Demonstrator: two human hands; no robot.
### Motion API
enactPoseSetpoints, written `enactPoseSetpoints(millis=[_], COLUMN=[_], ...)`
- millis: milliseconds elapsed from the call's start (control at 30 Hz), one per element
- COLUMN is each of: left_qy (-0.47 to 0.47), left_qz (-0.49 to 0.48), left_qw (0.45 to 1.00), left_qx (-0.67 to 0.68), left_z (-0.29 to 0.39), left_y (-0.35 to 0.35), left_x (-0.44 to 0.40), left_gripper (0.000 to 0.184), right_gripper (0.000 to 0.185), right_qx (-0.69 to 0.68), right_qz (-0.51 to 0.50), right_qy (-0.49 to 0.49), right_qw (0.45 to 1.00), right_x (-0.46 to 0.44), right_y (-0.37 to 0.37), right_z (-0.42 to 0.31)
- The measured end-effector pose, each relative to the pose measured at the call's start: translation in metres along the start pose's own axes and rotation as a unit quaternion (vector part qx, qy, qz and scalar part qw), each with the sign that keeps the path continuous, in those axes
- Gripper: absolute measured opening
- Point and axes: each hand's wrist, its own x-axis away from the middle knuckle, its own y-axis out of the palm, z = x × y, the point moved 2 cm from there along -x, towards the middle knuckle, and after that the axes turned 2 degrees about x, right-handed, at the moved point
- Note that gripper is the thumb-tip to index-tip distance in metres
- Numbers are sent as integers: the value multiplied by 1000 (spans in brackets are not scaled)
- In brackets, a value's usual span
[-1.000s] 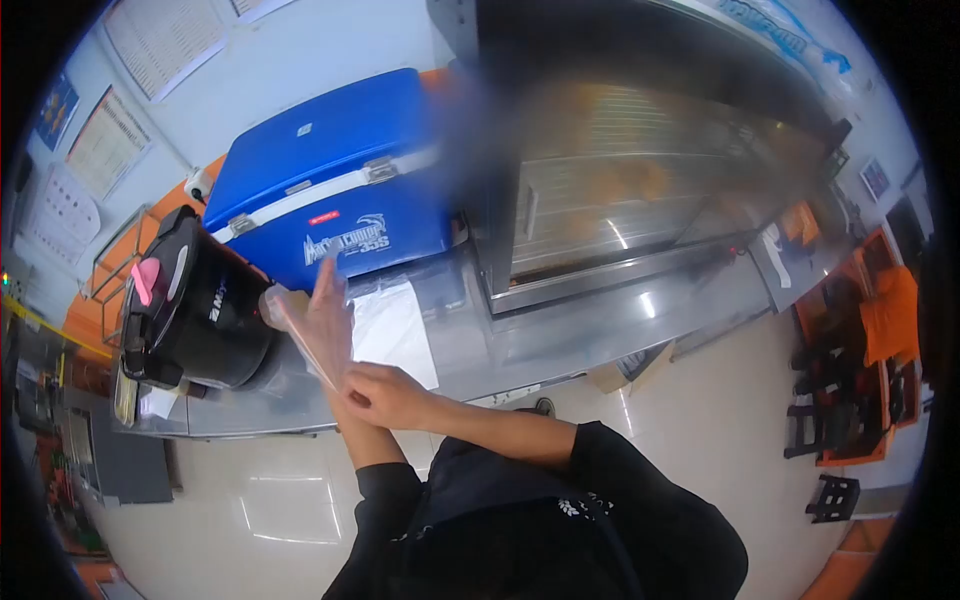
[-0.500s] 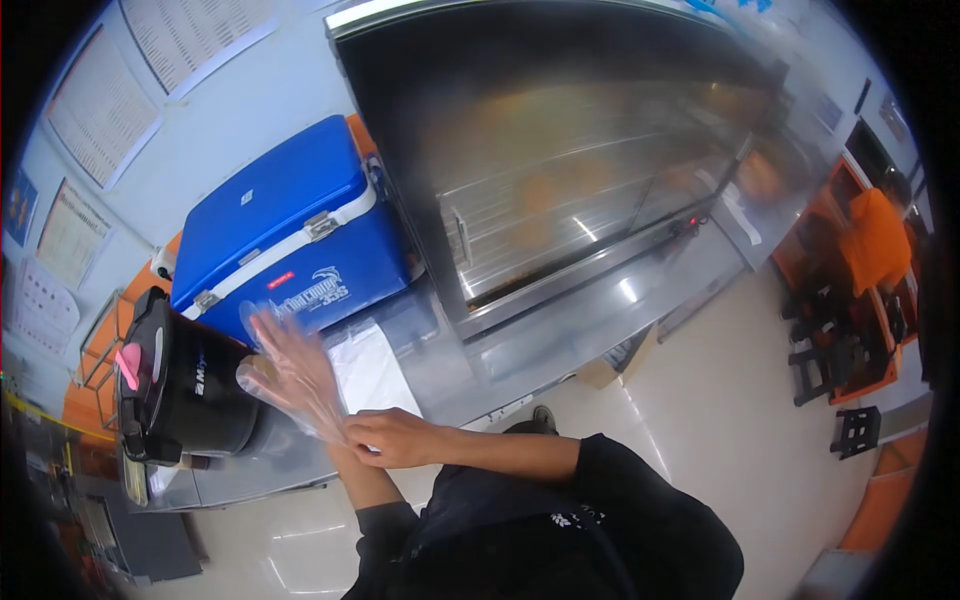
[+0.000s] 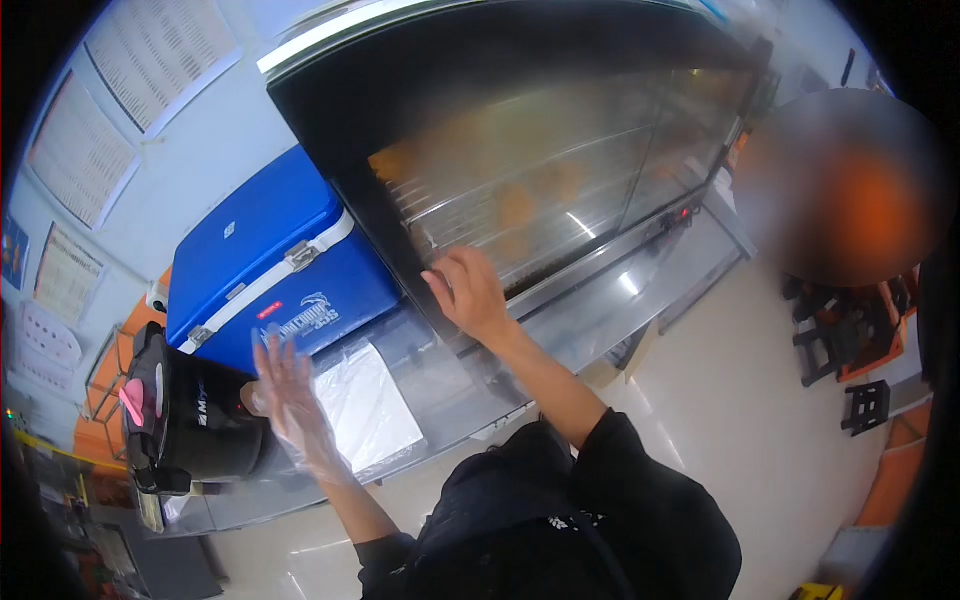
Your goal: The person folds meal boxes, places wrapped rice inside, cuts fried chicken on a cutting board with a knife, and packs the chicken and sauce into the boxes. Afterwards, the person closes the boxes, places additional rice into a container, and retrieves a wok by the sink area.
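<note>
My left hand wears a clear plastic glove and holds nothing. Its fingers are spread beside the black lidded pot, in front of the blue cooler box. Bare, my right hand is raised before the glass front of a warming display cabinet, close to the door's left edge. The fingers of that hand are half curled, with the thumb apart; any contact with the door is unclear. Behind the hazy glass, golden-brown food pieces lie on a wire rack. A stack of white sheets lies on the counter between my arms.
The steel counter runs under the cabinet and cooler. Printed sheets hang on the wall. A pink clip-like item is on the pot's lid. Beyond the tiled floor stands a black stool. A blurred patch covers the upper right.
My right hand has let go of the glove's cuff at my left wrist and moved up and right to the cabinet door. My left hand has dropped slightly, still gloved.
</note>
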Motion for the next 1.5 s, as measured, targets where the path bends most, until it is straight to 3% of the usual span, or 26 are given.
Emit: enactPoseSetpoints(millis=[100,167,200,233,333,400,467,567,600,700,733,833,867,900,1000,1167,1500], left_qy=[-7,-33,-20,-12,-20,62,94,162,220,337,355,364,317,267,152,-23,-129], left_qz=[-56,-63,-85,-86,-61,-39,-2,36,56,-9,-42,-85,-87,-91,-25,-12,-7], left_qw=[997,992,994,993,989,990,985,962,947,907,870,819,820,818,808,804,864], left_qx=[-60,-101,-72,-77,-130,-121,-145,-219,-229,-251,-341,-435,-469,-501,-569,-594,-487], left_z=[-5,-13,-11,-10,-1,-28,-38,-21,-21,-18,-15,-7,-2,0,-19,-60,-95], left_y=[35,60,80,96,139,140,140,155,157,178,184,222,240,257,289,313,318], left_x=[3,6,7,4,-10,-23,-30,-29,-27,-23,-20,-26,-34,-45,-92,-165,-201], left_gripper=[71,57,46,46,46,42,35,29,29,31,38,37,33,30,38,41,48], right_gripper=[21,19,18,18,21,26,28,29,23,17,15,12,11,12,14,14,11], right_qx=[80,286,183,73,39,22,60,40,39,51,76,140,156,147,130,99,73], right_qz=[-18,-51,29,109,14,-57,-102,-103,-88,-85,-88,-105,-116,-91,-55,-40,-29], right_qy=[-75,-49,39,125,126,20,17,43,-4,-22,-7,61,105,86,78,91,73], right_qw=[994,956,982,983,991,998,993,993,995,995,993,983,975,981,987,990,994], right_x=[-15,-7,-20,-37,-39,-32,-30,-26,-31,-38,-39,-41,-40,-41,-53,-63,-64], right_y=[-23,-46,-68,-87,-92,-66,-35,-21,-27,-32,-40,-70,-77,-88,-116,-140,-145], right_z=[25,84,89,87,59,32,-3,17,22,40,47,79,93,106,138,168,181])
